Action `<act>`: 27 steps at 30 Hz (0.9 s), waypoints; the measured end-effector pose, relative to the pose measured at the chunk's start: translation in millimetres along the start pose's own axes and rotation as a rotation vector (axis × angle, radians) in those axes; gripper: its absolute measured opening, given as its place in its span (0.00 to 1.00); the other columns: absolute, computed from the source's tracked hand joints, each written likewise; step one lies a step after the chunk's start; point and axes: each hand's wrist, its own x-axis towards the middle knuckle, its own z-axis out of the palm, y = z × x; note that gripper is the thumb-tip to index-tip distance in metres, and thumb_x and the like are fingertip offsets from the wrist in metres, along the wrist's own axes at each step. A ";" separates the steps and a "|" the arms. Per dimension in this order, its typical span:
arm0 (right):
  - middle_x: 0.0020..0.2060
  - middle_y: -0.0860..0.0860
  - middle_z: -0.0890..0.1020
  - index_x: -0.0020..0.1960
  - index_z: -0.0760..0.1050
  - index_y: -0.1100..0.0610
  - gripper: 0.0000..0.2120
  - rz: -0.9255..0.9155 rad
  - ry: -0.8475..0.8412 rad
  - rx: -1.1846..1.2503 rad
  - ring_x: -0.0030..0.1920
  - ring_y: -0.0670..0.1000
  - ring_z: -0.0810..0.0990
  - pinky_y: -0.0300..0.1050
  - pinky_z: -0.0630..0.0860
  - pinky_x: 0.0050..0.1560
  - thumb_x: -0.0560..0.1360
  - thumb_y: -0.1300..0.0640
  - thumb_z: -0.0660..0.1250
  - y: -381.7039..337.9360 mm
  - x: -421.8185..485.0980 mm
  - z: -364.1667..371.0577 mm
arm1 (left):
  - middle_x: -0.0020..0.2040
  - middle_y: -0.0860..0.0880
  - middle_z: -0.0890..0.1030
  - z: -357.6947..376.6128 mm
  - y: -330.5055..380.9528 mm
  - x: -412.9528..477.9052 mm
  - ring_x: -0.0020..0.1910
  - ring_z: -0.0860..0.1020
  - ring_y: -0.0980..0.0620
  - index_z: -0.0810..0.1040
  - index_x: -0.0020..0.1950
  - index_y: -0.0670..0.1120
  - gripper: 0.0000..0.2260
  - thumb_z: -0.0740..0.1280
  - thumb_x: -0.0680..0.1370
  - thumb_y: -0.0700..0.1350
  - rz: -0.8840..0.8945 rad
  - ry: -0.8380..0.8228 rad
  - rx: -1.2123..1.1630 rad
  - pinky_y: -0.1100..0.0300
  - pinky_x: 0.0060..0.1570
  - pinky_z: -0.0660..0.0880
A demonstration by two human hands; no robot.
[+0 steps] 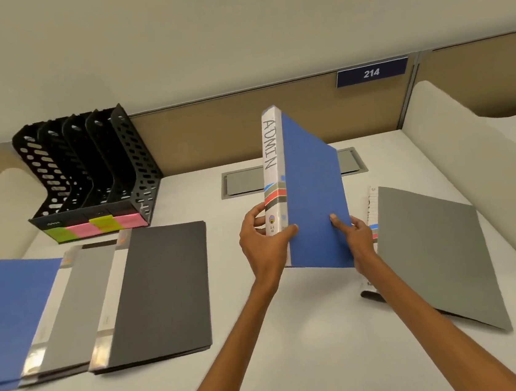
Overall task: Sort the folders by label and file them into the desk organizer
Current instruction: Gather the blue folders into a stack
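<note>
The blue ADMIN folder (312,189) is held upright at frame centre, spine facing left. The left hand (263,243) grasps its lower spine, thumb on the cover. The right hand (358,238) grips the lower right edge, forefinger on the cover. A grey folder (434,255) lies just right. The black desk organizer (87,173) stands upper left.
</note>
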 end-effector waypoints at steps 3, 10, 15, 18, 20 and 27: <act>0.59 0.52 0.80 0.64 0.74 0.58 0.28 0.042 0.010 0.004 0.54 0.54 0.79 0.41 0.74 0.44 0.70 0.45 0.75 17.4 -10.2 21.2 | 0.56 0.47 0.81 -30.0 -21.8 7.5 0.50 0.83 0.47 0.74 0.65 0.47 0.26 0.78 0.69 0.45 -0.065 0.056 0.029 0.52 0.48 0.82; 0.60 0.50 0.78 0.67 0.69 0.55 0.32 0.121 0.037 -0.116 0.56 0.54 0.78 0.54 0.77 0.58 0.68 0.47 0.77 61.4 -43.8 75.3 | 0.56 0.49 0.81 -107.9 -74.0 20.4 0.49 0.83 0.50 0.75 0.65 0.47 0.24 0.75 0.72 0.51 -0.145 0.102 0.182 0.65 0.39 0.81; 0.63 0.53 0.76 0.68 0.68 0.56 0.33 0.065 0.061 -0.289 0.60 0.58 0.77 0.59 0.74 0.63 0.68 0.49 0.77 77.7 -62.6 107.5 | 0.56 0.47 0.80 -145.0 -103.6 25.5 0.52 0.81 0.48 0.75 0.63 0.45 0.19 0.70 0.76 0.53 -0.135 0.040 0.364 0.49 0.51 0.81; 0.64 0.56 0.74 0.69 0.67 0.58 0.35 0.025 0.084 -0.472 0.63 0.60 0.74 0.59 0.68 0.67 0.68 0.49 0.77 83.7 -72.9 124.4 | 0.57 0.47 0.80 -159.4 -114.8 34.9 0.54 0.80 0.47 0.75 0.62 0.44 0.18 0.68 0.78 0.54 -0.150 0.020 0.466 0.47 0.52 0.80; 0.65 0.57 0.71 0.69 0.67 0.58 0.35 0.012 0.102 -0.564 0.66 0.61 0.69 0.58 0.65 0.69 0.68 0.49 0.76 84.6 -78.2 134.7 | 0.59 0.47 0.80 -167.2 -123.7 39.0 0.56 0.79 0.47 0.74 0.64 0.44 0.19 0.65 0.79 0.55 -0.163 0.000 0.564 0.47 0.56 0.78; 0.67 0.55 0.64 0.72 0.63 0.55 0.38 -0.089 0.110 -0.778 0.68 0.58 0.61 0.56 0.61 0.66 0.68 0.47 0.75 94.5 -87.9 153.4 | 0.64 0.45 0.76 -187.5 -148.9 47.2 0.62 0.73 0.48 0.70 0.69 0.44 0.22 0.65 0.79 0.54 -0.200 0.021 0.756 0.54 0.64 0.66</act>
